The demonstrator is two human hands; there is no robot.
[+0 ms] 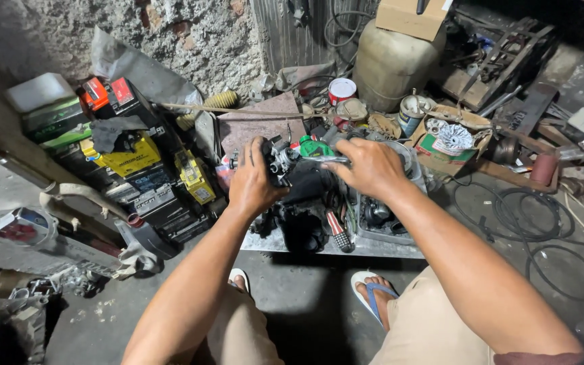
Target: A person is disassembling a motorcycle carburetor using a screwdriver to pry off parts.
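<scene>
My left hand (254,181) grips a small dark metal engine part, like a carburetor (280,162), and holds it above a low metal tray (373,249). My right hand (371,166) is closed around a slim metal tool (320,160) whose tip reaches the part. A green bottle (315,147) lies just behind the part. Under the hands lie dark greasy parts and a screwdriver with a red and white striped handle (336,230).
Stacked batteries in black, yellow and red (130,159) stand at the left by the rough wall. A large beige canister (390,61), a red tin (341,89) and a cardboard box holding a finned metal disc (453,138) sit behind. Black cable (528,216) coils at the right. My sandalled feet (372,294) rest on the concrete floor.
</scene>
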